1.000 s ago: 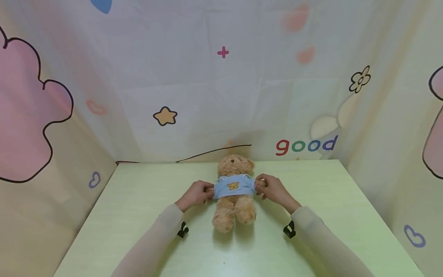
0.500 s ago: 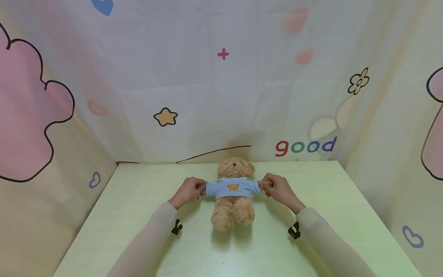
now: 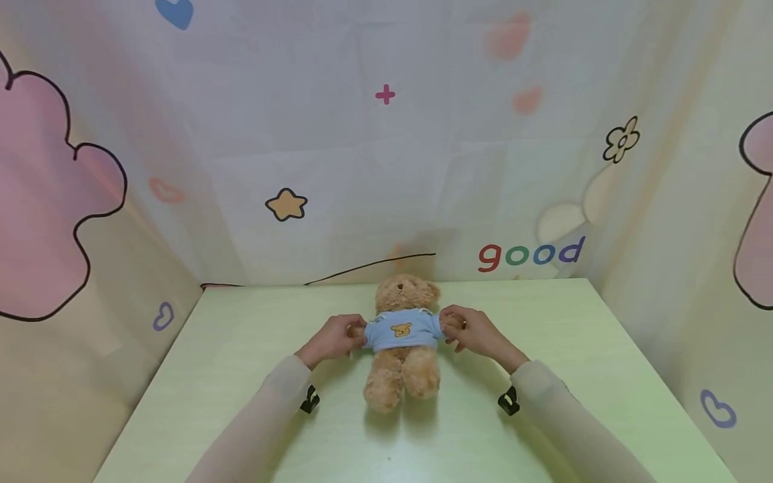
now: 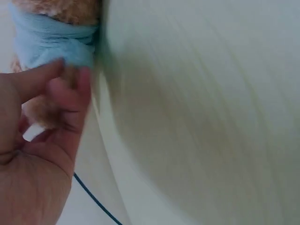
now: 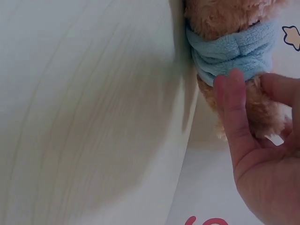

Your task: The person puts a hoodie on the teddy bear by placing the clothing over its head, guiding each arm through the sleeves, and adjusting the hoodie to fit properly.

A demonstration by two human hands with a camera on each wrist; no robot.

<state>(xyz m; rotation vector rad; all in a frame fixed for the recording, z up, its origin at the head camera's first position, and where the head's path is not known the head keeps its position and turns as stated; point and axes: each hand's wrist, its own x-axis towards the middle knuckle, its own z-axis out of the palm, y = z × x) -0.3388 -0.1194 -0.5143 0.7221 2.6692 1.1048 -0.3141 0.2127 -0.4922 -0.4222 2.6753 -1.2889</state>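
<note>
A brown teddy bear (image 3: 401, 362) in a light blue shirt (image 3: 417, 330) with a yellow animal patch lies on its back, head toward the rear wall. My left hand (image 3: 333, 337) pinches one of its arms near the sleeve cuff. In the left wrist view that furry paw (image 4: 43, 112) shows between the blurred thumb and fingers of the left hand (image 4: 42, 150). On the opposite side my right hand (image 3: 480, 332) grips the other arm. The right wrist view has the thumb and fingers of the right hand (image 5: 262, 164) around the furry arm (image 5: 258, 110), right at the cuff.
The pale green table (image 3: 513, 429) reaches back to a printed curtain (image 3: 338, 154), which also hangs on both sides. The bear's head is close to the table's rear edge. A black strap clip (image 3: 311, 400) hangs below each sleeve.
Both hands drew the bear's arms outward to the sides, then came back in toward its body. The grip on both arms stays.
</note>
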